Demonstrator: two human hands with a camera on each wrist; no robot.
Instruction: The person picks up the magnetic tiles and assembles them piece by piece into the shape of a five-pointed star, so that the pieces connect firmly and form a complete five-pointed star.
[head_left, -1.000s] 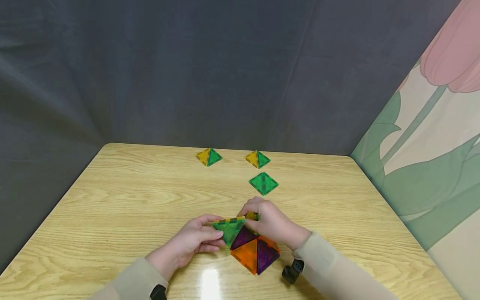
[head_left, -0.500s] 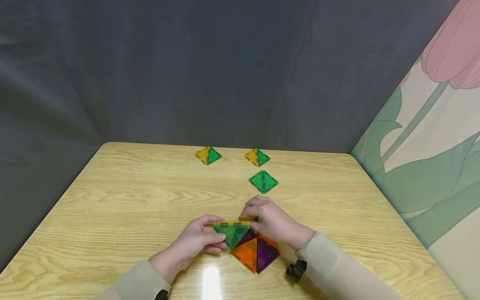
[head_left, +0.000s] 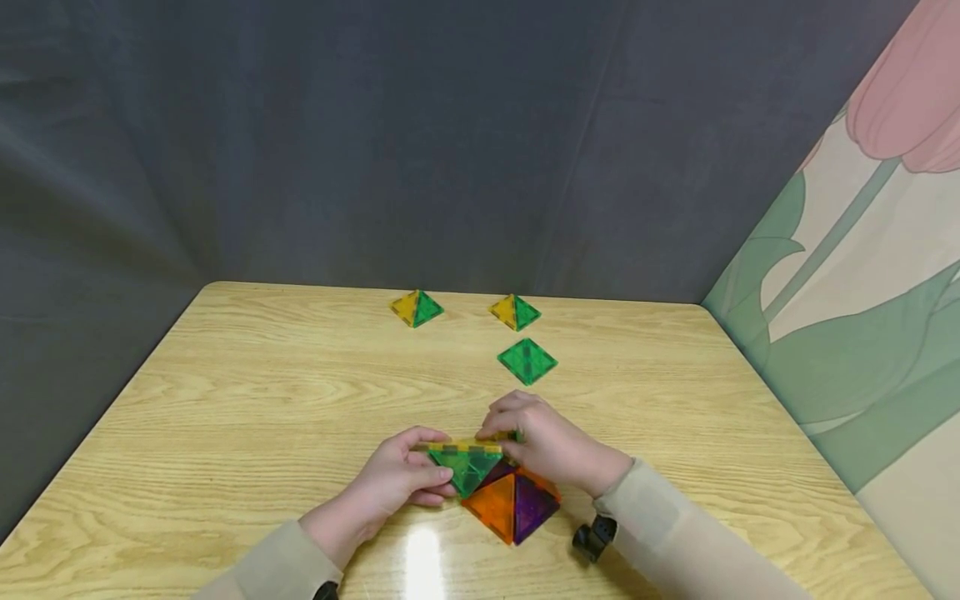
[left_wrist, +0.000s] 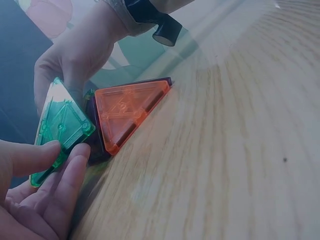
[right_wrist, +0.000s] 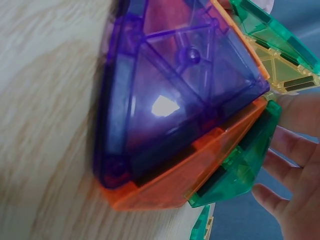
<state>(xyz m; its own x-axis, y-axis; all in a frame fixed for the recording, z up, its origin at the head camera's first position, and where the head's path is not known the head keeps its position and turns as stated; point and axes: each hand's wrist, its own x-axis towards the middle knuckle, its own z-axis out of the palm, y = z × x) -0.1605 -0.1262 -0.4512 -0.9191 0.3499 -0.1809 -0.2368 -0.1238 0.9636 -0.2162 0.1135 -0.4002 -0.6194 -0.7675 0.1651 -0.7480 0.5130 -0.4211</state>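
A pyramid of orange and purple triangular magnetic tiles (head_left: 493,508) stands on the table. My left hand (head_left: 397,475) grips a green triangular tile (head_left: 463,468), thumb on its face and fingers behind; a yellow tile (right_wrist: 277,70) joins its top edge. This pair leans at the pyramid's upper left. Behind the pyramid, my right hand (head_left: 543,442) curls its fingers around a yellow-and-green pair of tiles, mostly hidden by the hand in the head view. In the right wrist view, a green tile (right_wrist: 240,167) lies along an orange tile (right_wrist: 170,180), beside the right fingers.
Two yellow-and-green tile pyramids (head_left: 417,308) (head_left: 515,312) sit near the table's far edge. A green diamond-shaped piece (head_left: 527,361) lies nearer. A dark curtain (head_left: 450,150) hangs behind the table (head_left: 262,375), and a flower-patterned cloth (head_left: 862,333) covers the right side.
My left hand has moved slightly right, bringing the green and yellow tiles closer to the right hand's fingertips and levelling their top edge. The right hand has barely moved.
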